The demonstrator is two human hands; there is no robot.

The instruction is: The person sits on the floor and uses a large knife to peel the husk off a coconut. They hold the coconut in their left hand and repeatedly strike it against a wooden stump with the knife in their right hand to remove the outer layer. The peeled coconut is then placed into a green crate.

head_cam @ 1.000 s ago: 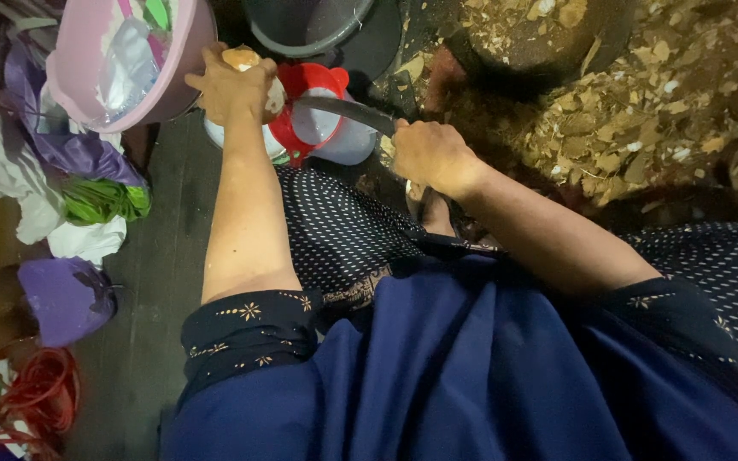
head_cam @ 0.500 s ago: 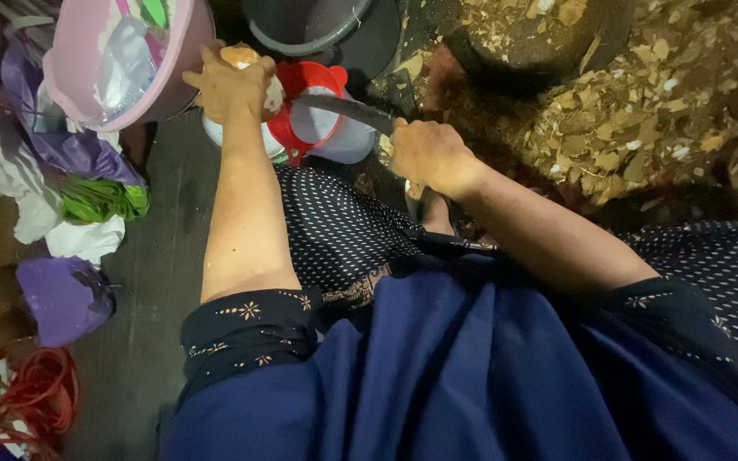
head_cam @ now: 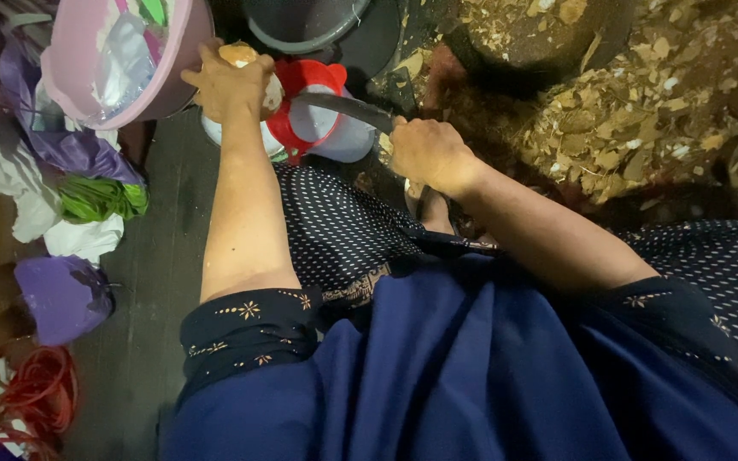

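My left hand [head_cam: 231, 84] grips a pale round coconut [head_cam: 241, 56], held over a white container with a red funnel-like top [head_cam: 313, 115]. My right hand [head_cam: 427, 154] is closed on the handle of a dark curved knife [head_cam: 343, 106], whose blade reaches left to the coconut above the red rim. Both forearms stretch out from dark blue sleeves with small gold flowers. My dotted dark garment covers my lap below.
A pink basin [head_cam: 121, 64] holding plastic bags stands at upper left, a grey bucket [head_cam: 305, 24] behind the container. Crumpled purple, white and green bags [head_cam: 79, 196] lie along the left. Brown husk chips [head_cam: 625, 111] heap at upper right. An orange cord [head_cam: 36, 397] coils at lower left.
Both hands have hardly shifted; the knife blade stays against the coconut over the red-topped container.
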